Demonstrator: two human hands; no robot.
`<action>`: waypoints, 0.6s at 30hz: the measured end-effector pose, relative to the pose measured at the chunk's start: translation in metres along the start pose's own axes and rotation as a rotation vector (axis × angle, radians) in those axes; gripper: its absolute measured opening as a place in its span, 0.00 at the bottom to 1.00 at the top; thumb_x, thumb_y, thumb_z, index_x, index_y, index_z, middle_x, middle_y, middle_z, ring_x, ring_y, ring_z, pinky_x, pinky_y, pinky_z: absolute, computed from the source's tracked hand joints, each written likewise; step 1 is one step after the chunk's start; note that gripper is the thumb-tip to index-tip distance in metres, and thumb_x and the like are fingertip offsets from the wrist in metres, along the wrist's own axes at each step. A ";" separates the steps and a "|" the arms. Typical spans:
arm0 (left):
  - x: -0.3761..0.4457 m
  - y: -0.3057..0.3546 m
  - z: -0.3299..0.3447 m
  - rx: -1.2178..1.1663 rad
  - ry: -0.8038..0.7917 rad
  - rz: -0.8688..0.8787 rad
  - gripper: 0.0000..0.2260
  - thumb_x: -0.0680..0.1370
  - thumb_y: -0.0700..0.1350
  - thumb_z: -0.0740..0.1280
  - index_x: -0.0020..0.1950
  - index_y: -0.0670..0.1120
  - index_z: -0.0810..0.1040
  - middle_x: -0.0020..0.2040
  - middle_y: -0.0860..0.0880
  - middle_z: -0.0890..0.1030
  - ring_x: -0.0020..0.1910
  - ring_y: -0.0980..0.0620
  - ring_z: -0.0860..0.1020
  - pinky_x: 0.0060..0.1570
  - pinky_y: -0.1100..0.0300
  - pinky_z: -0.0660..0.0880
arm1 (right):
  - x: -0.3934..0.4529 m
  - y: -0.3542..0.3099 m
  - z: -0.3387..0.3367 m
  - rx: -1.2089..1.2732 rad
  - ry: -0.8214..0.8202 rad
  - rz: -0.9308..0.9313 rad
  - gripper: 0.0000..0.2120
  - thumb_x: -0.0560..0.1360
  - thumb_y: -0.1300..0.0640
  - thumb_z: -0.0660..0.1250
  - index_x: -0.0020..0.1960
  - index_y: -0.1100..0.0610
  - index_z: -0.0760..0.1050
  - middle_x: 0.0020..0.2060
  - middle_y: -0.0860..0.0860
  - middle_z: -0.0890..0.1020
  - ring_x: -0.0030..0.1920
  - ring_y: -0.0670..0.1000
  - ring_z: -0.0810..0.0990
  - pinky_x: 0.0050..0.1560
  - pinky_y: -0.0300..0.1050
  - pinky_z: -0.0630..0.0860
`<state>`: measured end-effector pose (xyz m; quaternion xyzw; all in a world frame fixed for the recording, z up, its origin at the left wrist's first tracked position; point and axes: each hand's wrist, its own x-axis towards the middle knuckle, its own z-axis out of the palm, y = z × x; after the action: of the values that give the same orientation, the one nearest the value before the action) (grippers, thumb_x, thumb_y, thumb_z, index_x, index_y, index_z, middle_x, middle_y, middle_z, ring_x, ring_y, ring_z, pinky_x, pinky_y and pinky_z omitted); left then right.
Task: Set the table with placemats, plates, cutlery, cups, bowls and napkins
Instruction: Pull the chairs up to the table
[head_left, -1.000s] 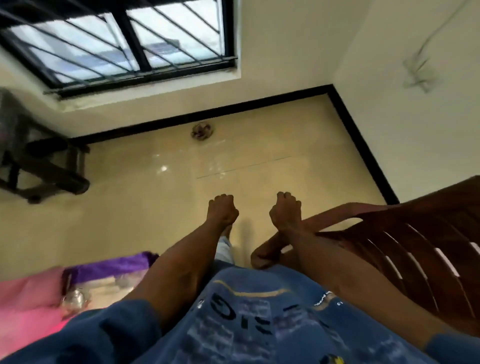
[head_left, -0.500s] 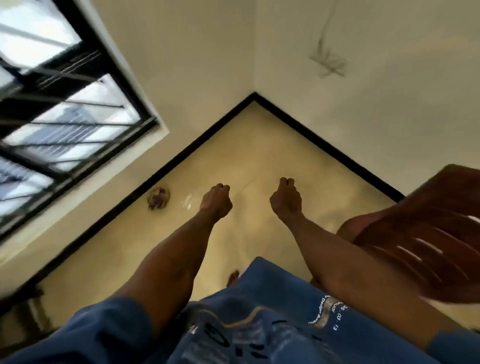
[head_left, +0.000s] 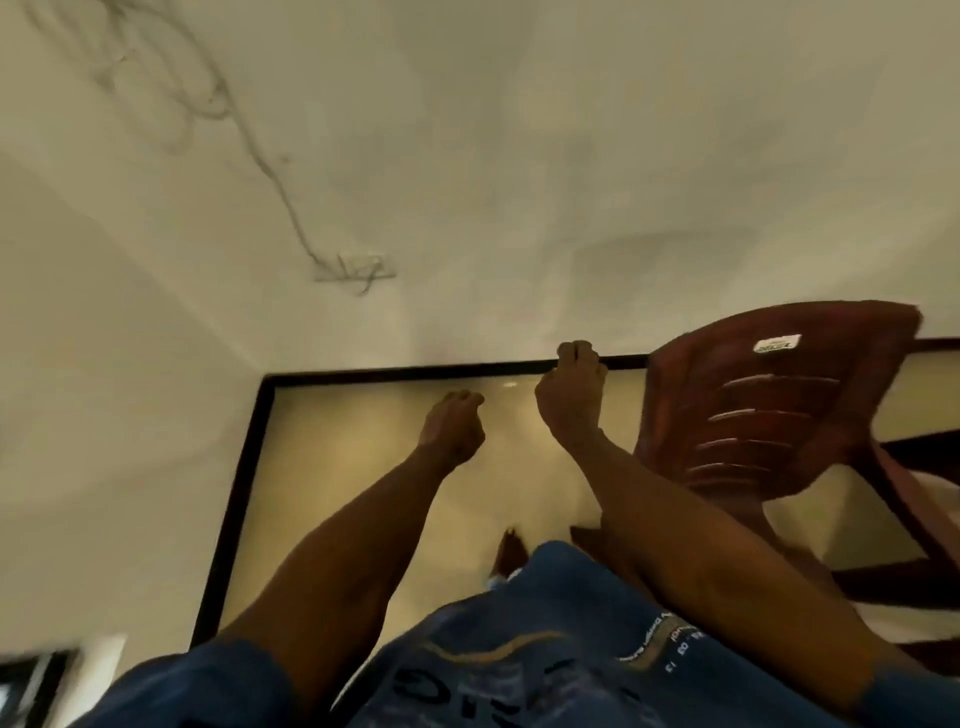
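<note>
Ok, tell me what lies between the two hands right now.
Nothing lies there. In the head view, only bare glossy floor shows in the gap between the left hand and the right hand. Both fists are curled and empty.

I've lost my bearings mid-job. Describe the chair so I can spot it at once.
Start at the black skirting where the cream wall meets the glossy tiled floor, then follow it right. The dark red-brown moulded plastic chair stands there, past the right hand; only it has slots in its back and a small white sticker.
</note>
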<state>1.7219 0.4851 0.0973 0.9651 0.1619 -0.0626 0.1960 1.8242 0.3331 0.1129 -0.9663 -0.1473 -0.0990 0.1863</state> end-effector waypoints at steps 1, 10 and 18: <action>0.023 0.005 -0.005 0.023 -0.007 0.053 0.18 0.78 0.39 0.61 0.68 0.44 0.74 0.67 0.44 0.76 0.65 0.44 0.73 0.61 0.51 0.72 | 0.016 0.004 -0.004 -0.027 0.047 0.041 0.17 0.65 0.63 0.59 0.52 0.63 0.74 0.50 0.59 0.76 0.46 0.60 0.76 0.46 0.52 0.71; 0.185 0.119 -0.014 0.094 -0.103 0.616 0.23 0.75 0.37 0.62 0.72 0.41 0.68 0.71 0.43 0.70 0.68 0.42 0.68 0.62 0.48 0.68 | 0.096 0.075 -0.053 -0.136 0.052 0.770 0.36 0.72 0.60 0.63 0.76 0.63 0.54 0.75 0.64 0.58 0.74 0.65 0.58 0.73 0.60 0.55; 0.245 0.171 -0.007 0.117 -0.321 1.037 0.27 0.74 0.36 0.64 0.74 0.40 0.65 0.72 0.41 0.68 0.69 0.40 0.68 0.64 0.47 0.71 | 0.122 0.074 -0.044 0.197 0.092 1.310 0.32 0.77 0.62 0.61 0.75 0.67 0.49 0.69 0.68 0.66 0.67 0.66 0.71 0.67 0.58 0.71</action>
<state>2.0098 0.4093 0.1203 0.9060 -0.3711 -0.1132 0.1693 1.9564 0.2807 0.1590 -0.8293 0.4704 0.0074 0.3016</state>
